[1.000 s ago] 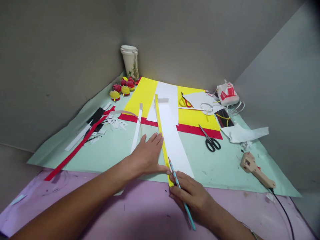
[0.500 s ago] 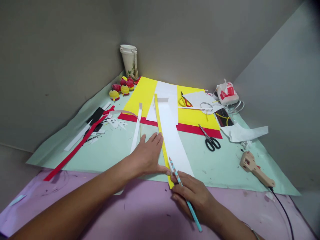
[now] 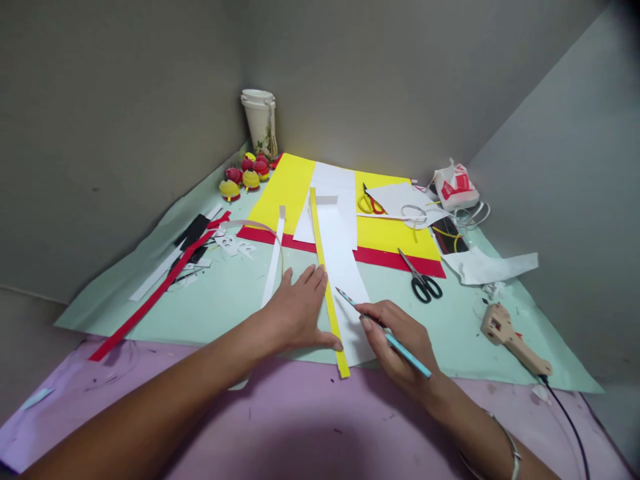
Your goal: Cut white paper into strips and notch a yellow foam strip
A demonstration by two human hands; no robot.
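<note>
My left hand (image 3: 299, 313) lies flat with fingers stretched out, pressing a narrow yellow strip (image 3: 327, 293) down on a white paper sheet (image 3: 345, 267). The strip runs lengthwise, its near end sticking out past my thumb. In my right hand (image 3: 400, 340) is a light-blue pencil (image 3: 407, 355), gripped between thumb and fingers. Its tip hovers over or touches the white sheet just right of the strip; I cannot tell which. A loose white paper strip (image 3: 274, 260) lies left of my left hand.
Yellow card (image 3: 390, 237) with red card under it lies behind. Black-handled scissors (image 3: 423, 283) and a glue gun (image 3: 515, 340) with a cable lie to the right. Red strips (image 3: 150, 303) and scraps are at left. Small red and yellow lanterns (image 3: 251, 180) stand near a white cup (image 3: 260, 123).
My right hand, with the pencil, has moved up and to the right, away from the strip's near end. My left hand stays in place on the strip.
</note>
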